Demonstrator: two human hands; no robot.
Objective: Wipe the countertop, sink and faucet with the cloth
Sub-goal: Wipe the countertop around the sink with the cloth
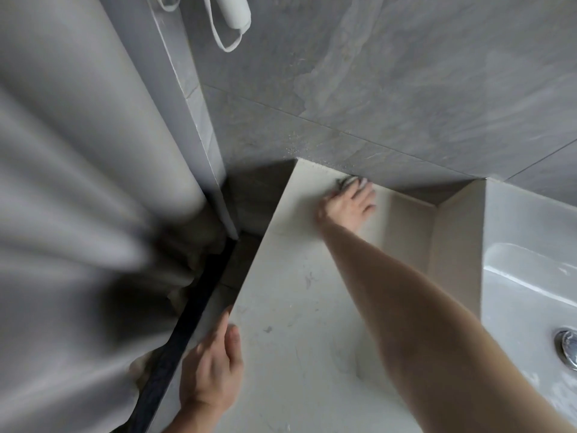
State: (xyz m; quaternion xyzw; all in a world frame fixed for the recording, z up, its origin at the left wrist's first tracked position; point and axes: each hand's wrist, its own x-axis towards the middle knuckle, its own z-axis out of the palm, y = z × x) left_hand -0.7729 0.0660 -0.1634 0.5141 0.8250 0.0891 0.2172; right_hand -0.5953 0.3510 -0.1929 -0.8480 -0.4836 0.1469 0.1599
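Note:
The pale marbled countertop [296, 307] runs from the near edge to the grey tiled wall. My right hand [349, 204] reaches to its far corner and presses a small grey cloth [346, 182] against the surface by the wall; most of the cloth is hidden under the fingers. My left hand [212, 367] rests on the countertop's left edge, fingers wrapped over it, holding no cloth. The white sink [530, 276] sits at the right, with its chrome drain [568, 345] partly in view. No faucet shows.
A grey shower curtain [78, 214] hangs at the left, close to the countertop's edge. A black floor strip [187, 323] runs below it. A white cord and handle [232, 17] hang on the wall above. A recessed step [415, 232] lies between countertop and sink.

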